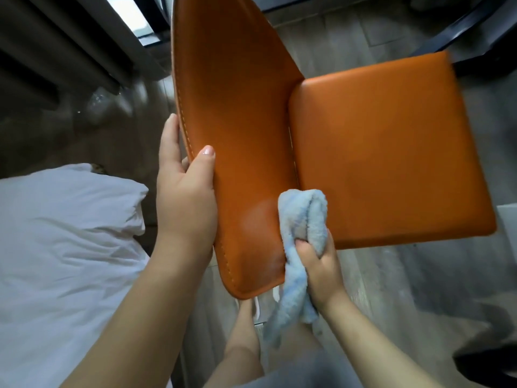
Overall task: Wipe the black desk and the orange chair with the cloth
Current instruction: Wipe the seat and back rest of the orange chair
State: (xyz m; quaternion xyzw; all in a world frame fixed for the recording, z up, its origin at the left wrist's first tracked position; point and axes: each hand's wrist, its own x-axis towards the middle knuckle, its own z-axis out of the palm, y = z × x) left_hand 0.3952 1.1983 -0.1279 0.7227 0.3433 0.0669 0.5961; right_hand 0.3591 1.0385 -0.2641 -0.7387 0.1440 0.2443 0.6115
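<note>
Left hand grips the orange chair back; right hand clenches the cloth against it, above a wood floor, beside a white bed

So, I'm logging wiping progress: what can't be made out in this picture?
Head view only:
- Black desk: only a blurred dark corner, its top cut off by the frame.
- Orange chair: legs hidden under the seat.
- Cloth: bunched in the right hand, contact face hidden.
- Left hand: fingers behind the backrest.
</note>
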